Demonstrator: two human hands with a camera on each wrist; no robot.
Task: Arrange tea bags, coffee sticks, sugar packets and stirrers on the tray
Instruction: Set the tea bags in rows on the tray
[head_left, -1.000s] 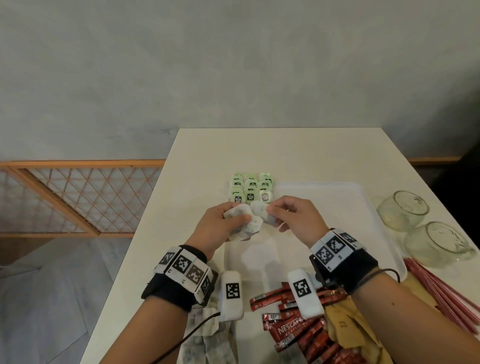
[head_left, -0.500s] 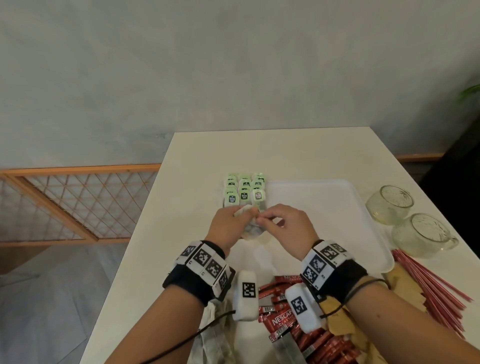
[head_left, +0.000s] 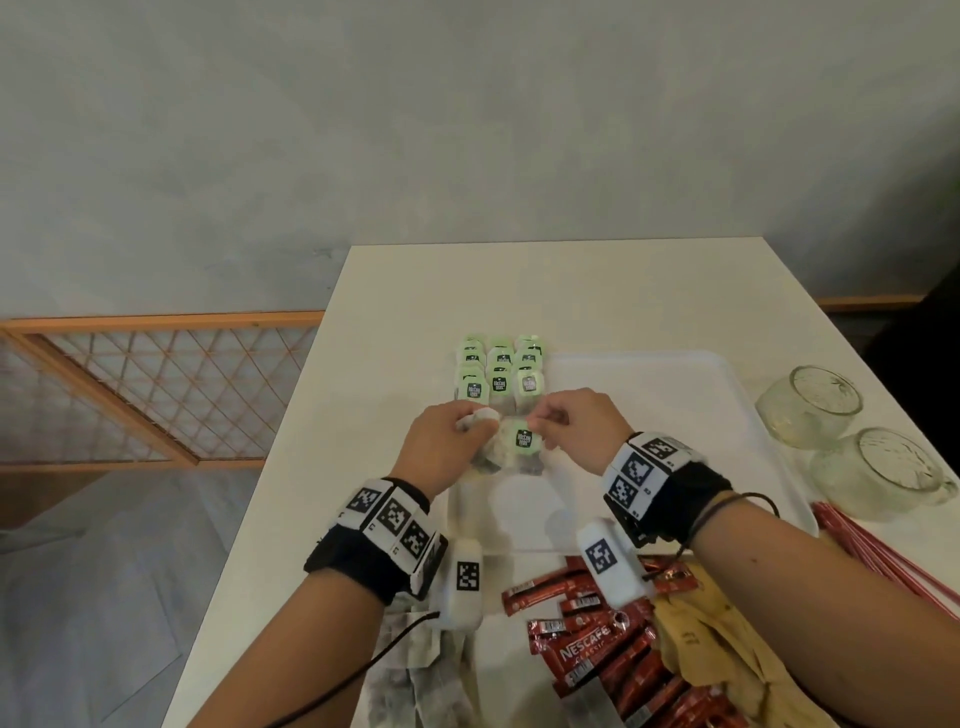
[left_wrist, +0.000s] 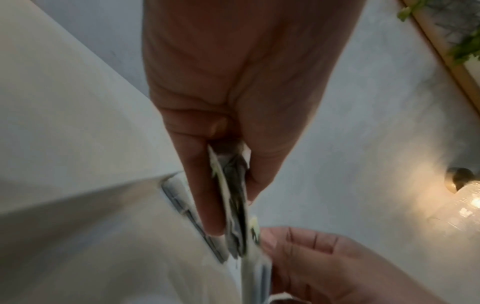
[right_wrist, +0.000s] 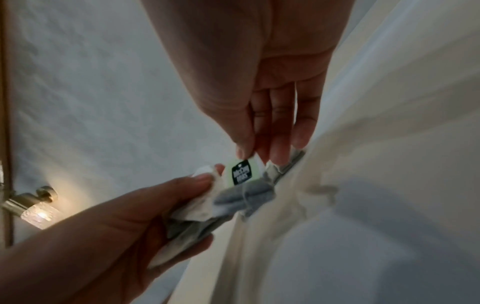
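Note:
Over the near left corner of the white tray (head_left: 675, 395) both hands meet. My left hand (head_left: 441, 447) grips a small stack of tea bags (head_left: 488, 457) between thumb and fingers. My right hand (head_left: 566, 431) pinches the top edge of a green tea bag tag (head_left: 524, 439) on that stack; the tag (right_wrist: 242, 171) shows under the thumb tip in the right wrist view, and the stack (left_wrist: 233, 205) is edge-on in the left wrist view. Rows of green-tagged tea bags (head_left: 498, 369) lie at the tray's far left.
Red coffee sticks (head_left: 597, 654) and brown sugar packets (head_left: 717, 649) lie heaped by the table's near edge, with more tea bags (head_left: 415, 686) to their left. Red stirrers (head_left: 883, 561) lie at the right, behind them two glass cups (head_left: 810, 400). The table's left edge (head_left: 249, 530) is close.
Both hands have come down from above the tray to its near left corner. A green tag now shows on the held stack, pinched by the right hand.

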